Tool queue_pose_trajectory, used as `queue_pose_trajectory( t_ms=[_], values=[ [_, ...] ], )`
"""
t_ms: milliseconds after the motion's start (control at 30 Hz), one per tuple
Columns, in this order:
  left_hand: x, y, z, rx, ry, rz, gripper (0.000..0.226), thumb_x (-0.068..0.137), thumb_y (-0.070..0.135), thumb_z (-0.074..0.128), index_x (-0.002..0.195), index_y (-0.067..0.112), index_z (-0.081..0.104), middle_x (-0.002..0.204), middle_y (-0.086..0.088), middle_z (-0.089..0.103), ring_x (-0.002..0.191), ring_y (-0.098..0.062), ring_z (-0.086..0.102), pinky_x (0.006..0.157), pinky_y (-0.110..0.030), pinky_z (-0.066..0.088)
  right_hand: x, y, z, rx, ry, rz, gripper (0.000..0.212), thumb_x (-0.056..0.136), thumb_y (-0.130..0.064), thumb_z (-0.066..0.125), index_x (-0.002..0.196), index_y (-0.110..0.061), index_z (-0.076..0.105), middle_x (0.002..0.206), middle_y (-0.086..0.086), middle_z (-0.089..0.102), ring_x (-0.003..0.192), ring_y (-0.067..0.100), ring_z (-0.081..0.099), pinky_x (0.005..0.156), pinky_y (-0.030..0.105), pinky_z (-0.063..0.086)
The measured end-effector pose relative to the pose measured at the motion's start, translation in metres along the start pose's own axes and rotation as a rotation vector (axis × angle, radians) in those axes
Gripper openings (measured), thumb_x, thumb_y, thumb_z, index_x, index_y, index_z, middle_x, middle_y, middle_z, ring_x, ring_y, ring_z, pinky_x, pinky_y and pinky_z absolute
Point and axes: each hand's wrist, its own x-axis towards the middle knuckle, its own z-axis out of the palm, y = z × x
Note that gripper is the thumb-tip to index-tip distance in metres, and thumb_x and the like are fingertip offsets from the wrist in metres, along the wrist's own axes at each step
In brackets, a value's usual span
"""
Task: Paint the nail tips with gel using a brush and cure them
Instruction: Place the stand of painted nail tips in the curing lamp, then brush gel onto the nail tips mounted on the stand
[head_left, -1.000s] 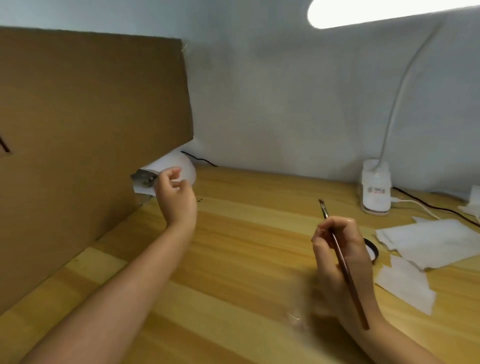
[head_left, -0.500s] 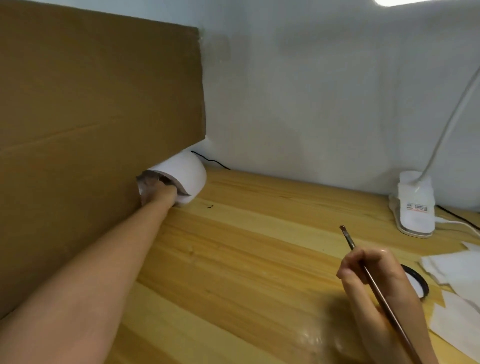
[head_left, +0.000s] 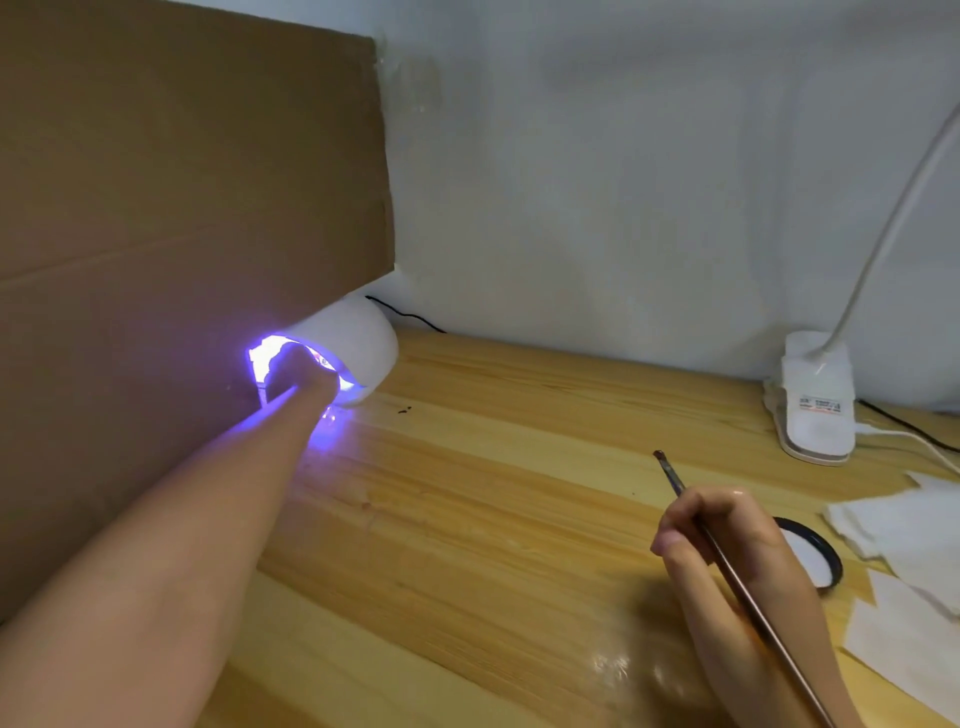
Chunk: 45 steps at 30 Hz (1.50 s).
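A small white curing lamp (head_left: 358, 338) sits at the back left of the wooden table (head_left: 493, 467), half tucked behind a cardboard sheet. Its opening glows violet. My left hand (head_left: 291, 371) reaches into that opening; the fingers and any nail tips are hidden inside. My right hand (head_left: 727, 551) rests on the table at the right and grips a thin brown brush (head_left: 737, 582), its dark bristle tip pointing up and left. A round black-rimmed gel pot (head_left: 815, 558) lies just behind that hand.
A tall cardboard sheet (head_left: 182, 234) stands along the left side. A white desk lamp base (head_left: 818, 402) with cables sits at the back right. White paper wipes (head_left: 904, 535) lie at the right edge. A small dark speck (head_left: 404, 410) marks the wood near the curing lamp.
My left hand went from in front of the curing lamp into its opening, and the lamp's violet light has come on. My right hand kept holding the brush.
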Motion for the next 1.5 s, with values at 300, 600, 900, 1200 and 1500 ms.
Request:
queue_pose_trajectory(
  t_ms=[300,600,900,1200,1500],
  values=[
    [-0.027,-0.009,-0.018,0.001,-0.136,0.083,0.036,0.086,0.01,0.059,0.063,0.01,0.03,0.06,-0.007,0.038,0.051,-0.019,0.037,0.046,-0.026,0.027,-0.001,-0.003,-0.001,0.075,-0.018,0.008,0.011,0.076,-0.017,0.051,0.075,-0.027,0.05,0.072,-0.005,0.058,0.057,0.008,0.052,0.051,0.011,0.038],
    [-0.086,-0.024,-0.05,-0.522,-0.432,-0.148,0.015,0.088,0.002,0.053,0.082,0.016,0.051,0.055,-0.002,0.053,0.03,0.002,0.047,0.045,-0.021,0.039,-0.005,-0.007,-0.006,0.142,0.023,0.026,0.014,0.079,-0.013,0.05,0.078,-0.026,0.048,0.073,-0.003,0.056,0.055,0.01,0.05,0.051,0.019,0.039],
    [-0.185,-0.025,-0.083,-0.549,-0.773,-0.104,0.045,0.055,0.017,0.071,0.099,0.021,0.062,0.086,-0.008,0.067,0.073,-0.021,0.061,0.045,-0.027,0.046,0.01,-0.03,-0.03,0.258,0.174,-0.072,0.014,0.08,-0.007,0.049,0.081,-0.021,0.049,0.071,0.005,0.052,0.058,0.015,0.05,0.049,0.017,0.039],
    [-0.294,0.052,-0.045,-0.508,-0.938,0.679,0.043,0.075,0.006,0.071,0.109,0.027,0.054,0.091,-0.001,0.067,0.078,-0.008,0.06,0.068,-0.028,0.049,0.036,-0.072,-0.112,0.316,0.265,-0.183,0.01,0.085,-0.011,0.052,0.08,-0.02,0.052,0.065,-0.001,0.055,0.055,-0.003,0.051,0.053,0.012,0.039],
    [-0.377,0.101,0.017,-0.435,-0.942,1.164,0.041,0.082,0.012,0.066,0.099,0.042,0.044,0.095,0.02,0.058,0.094,0.004,0.053,0.071,-0.009,0.042,0.015,-0.052,-0.227,0.154,0.451,-0.168,0.041,0.092,-0.035,0.047,0.057,-0.024,0.065,0.045,-0.009,0.049,0.045,0.003,0.046,0.052,0.011,0.036]
  ],
)
